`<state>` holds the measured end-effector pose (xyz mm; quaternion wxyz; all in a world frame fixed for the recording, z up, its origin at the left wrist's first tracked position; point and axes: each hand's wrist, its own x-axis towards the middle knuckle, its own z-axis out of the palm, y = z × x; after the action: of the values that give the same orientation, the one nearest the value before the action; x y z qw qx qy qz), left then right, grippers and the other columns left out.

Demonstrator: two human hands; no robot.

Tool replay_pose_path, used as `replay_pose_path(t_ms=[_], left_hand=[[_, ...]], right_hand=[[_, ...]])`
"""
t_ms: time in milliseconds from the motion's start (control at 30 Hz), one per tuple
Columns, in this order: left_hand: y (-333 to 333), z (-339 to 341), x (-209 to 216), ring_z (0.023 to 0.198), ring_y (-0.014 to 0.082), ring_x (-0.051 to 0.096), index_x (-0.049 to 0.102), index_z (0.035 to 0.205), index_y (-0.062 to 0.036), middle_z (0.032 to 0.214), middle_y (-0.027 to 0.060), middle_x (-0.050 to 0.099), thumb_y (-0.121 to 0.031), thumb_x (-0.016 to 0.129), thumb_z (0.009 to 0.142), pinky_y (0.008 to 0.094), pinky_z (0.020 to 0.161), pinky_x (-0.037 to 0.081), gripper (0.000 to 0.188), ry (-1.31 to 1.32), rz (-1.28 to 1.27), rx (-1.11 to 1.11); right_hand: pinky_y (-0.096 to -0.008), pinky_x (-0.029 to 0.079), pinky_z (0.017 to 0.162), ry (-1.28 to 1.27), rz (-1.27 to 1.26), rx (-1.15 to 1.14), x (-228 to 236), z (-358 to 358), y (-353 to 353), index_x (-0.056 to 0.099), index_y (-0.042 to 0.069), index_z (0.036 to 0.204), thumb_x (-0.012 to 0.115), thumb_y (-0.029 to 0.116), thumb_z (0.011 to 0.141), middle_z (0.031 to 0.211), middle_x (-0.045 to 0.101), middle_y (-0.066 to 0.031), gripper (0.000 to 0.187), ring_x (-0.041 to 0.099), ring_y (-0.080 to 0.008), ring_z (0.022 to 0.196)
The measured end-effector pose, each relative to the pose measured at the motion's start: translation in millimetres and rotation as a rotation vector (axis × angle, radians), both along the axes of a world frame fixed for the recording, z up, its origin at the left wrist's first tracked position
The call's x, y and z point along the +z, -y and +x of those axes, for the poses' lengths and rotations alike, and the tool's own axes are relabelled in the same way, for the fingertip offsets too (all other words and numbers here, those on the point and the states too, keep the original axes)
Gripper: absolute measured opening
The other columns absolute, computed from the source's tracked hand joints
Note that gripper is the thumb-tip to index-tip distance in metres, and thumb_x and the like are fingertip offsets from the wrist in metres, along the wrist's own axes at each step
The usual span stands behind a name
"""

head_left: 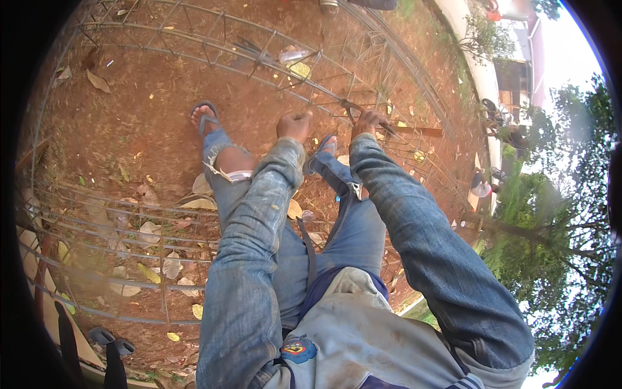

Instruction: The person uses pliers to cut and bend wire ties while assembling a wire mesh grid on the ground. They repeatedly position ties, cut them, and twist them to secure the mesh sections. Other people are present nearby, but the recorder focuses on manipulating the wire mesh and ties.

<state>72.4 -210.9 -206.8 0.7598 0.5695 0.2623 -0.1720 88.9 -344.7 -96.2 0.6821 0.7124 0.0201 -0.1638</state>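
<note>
My right hand (368, 123) is closed around the handles of dark metal pincers (350, 106). Their jaws meet the bars of a long cage of steel reinforcing rods (259, 57), which runs across the ground beyond my feet. To the left, my left hand (295, 126) is held in a fist just short of the cage, apart from the pincers. Whether anything thin is inside that fist cannot be made out. Both forearms, in worn blue denim sleeves, reach forward over my bent knees.
Behind me on the left lie more steel rods (123, 280) among dry leaves. A clear plastic wrapper (293, 55) and a yellow leaf (299, 69) lie by the cage. Another person's foot (329, 6) shows at the top. A tree (544, 227) and parked motorbikes (494, 117) are at right.
</note>
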Motion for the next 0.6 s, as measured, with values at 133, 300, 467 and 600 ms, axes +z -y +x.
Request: replay_pose_path(t_ms=[133, 300, 467, 600], left_hand=[[-7.7, -3.5, 11.4, 0.071, 0.0237, 0.061, 0.066, 0.074, -0.0041, 0.072, 0.0123, 0.063, -0.03, 0.063, 0.069, 0.0314, 0.067, 0.045, 0.027, -0.024, -0.016, -0.018], [-3.2, 0.2, -1.2, 0.065, 0.0212, 0.06, 0.065, 0.073, -0.0025, 0.069, 0.0116, 0.063, -0.029, 0.062, 0.07, 0.031, 0.063, 0.045, 0.027, 0.028, 0.054, -0.019], [-2.0, -4.4, -2.2, 0.061, 0.0163, 0.059, 0.065, 0.071, -0.001, 0.065, 0.0098, 0.063, -0.026, 0.061, 0.072, 0.0291, 0.059, 0.044, 0.025, -0.038, 0.01, -0.036], [-7.0, -8.3, 13.0, 0.061, 0.0147, 0.059, 0.065, 0.073, 0.0002, 0.066, 0.009, 0.062, -0.026, 0.061, 0.073, 0.0281, 0.057, 0.044, 0.026, -0.075, 0.001, -0.111]], right_hand=[[-0.0569, 0.036, 0.068, -0.116, 0.155, -0.067, 24.7, 2.2, -14.4, 0.049, 0.0, 0.11, 0.036, 0.03, 0.086, 0.098, 0.048, -0.0163, 0.041, 0.05, -0.0344, 0.086], [-0.0475, 0.04, 0.073, -0.453, 0.382, -0.043, 97.6, 53.0, 16.4, 0.052, 0.006, 0.108, 0.045, 0.018, 0.083, 0.1, 0.05, -0.0135, 0.029, 0.052, -0.0286, 0.092], [-0.0359, 0.042, 0.075, -0.598, 0.562, 0.038, 86.3, 93.6, 67.2, 0.05, 0.009, 0.111, 0.054, 0.009, 0.075, 0.102, 0.05, -0.0123, 0.037, 0.054, -0.0242, 0.094], [-0.0339, 0.044, 0.075, -0.783, 0.551, 0.13, 85.9, 115.6, 99.9, 0.051, 0.009, 0.109, 0.062, 0.008, 0.068, 0.102, 0.049, -0.011, 0.042, 0.055, -0.0254, 0.089]])
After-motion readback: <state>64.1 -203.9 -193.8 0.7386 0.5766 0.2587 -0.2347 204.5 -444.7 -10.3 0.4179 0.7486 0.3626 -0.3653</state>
